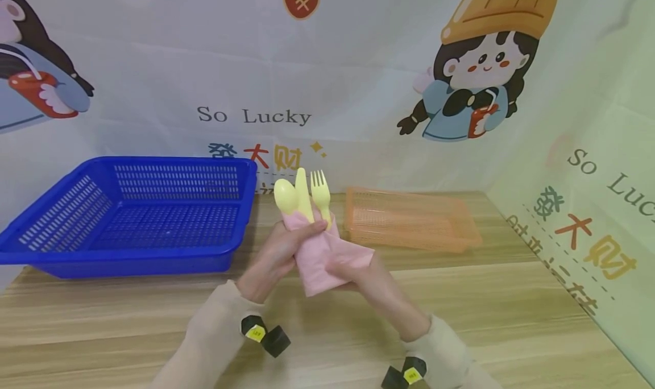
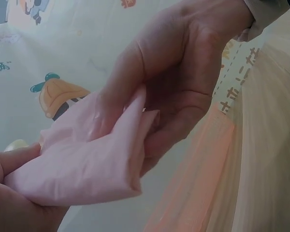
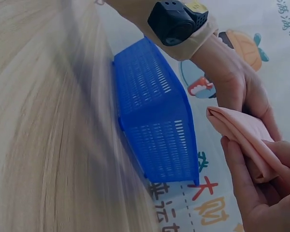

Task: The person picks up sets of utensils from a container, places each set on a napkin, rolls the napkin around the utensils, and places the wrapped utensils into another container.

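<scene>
A pale yellow plastic spoon (image 1: 285,195), knife (image 1: 302,191) and fork (image 1: 320,191) stick up out of a folded pink napkin (image 1: 313,267), held above the table. My left hand (image 1: 276,249) grips the wrapped bundle from its left side, thumb across the front just below the cutlery heads. On the lower right, my right hand (image 1: 368,276) pinches the napkin, whose loose corner juts out to the right. The right wrist view shows the napkin's (image 3: 246,135) layered folded edge between both hands. The cutlery handles are hidden inside the napkin.
A blue slotted plastic basket (image 1: 128,258) stands on the wooden table (image 1: 102,321) at the left. Behind the hands to the right lies a shallow orange basket (image 1: 409,238). A printed cloth (image 1: 332,65) hangs along the back and right side.
</scene>
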Available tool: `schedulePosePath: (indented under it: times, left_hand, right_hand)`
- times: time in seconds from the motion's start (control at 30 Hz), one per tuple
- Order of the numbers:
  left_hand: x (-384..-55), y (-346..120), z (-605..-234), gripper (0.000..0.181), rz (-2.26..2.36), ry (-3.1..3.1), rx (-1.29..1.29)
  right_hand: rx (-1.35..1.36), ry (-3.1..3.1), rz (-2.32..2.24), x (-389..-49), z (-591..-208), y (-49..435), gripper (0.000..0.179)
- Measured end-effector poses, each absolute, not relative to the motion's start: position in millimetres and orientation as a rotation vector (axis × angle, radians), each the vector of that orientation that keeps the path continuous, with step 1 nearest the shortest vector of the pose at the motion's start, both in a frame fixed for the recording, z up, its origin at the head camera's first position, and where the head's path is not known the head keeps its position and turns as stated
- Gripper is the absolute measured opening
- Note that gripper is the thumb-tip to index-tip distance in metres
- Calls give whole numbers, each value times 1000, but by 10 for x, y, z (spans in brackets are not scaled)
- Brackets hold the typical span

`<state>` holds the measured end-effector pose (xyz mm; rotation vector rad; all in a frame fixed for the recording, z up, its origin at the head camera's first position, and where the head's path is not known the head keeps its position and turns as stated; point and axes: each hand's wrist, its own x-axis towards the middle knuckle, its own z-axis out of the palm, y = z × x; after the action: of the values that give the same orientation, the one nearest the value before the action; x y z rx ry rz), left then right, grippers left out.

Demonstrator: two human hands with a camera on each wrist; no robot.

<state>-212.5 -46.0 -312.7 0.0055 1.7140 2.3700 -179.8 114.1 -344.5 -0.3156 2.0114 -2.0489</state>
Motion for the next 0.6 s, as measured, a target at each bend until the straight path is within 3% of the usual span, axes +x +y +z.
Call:
schedulePosePath:
  times: [0.3,0.6]
  left_hand:
    - [-1910,-446,-3295,29,2129,1969,294]
    - [-1838,-388,-3360,25,2200,1917,198]
  right_hand:
    - [-257,2029,-2174,-1823,-3376,1148,34]
    - [-189,2111,-2150,-1803,-3369,1134,37]
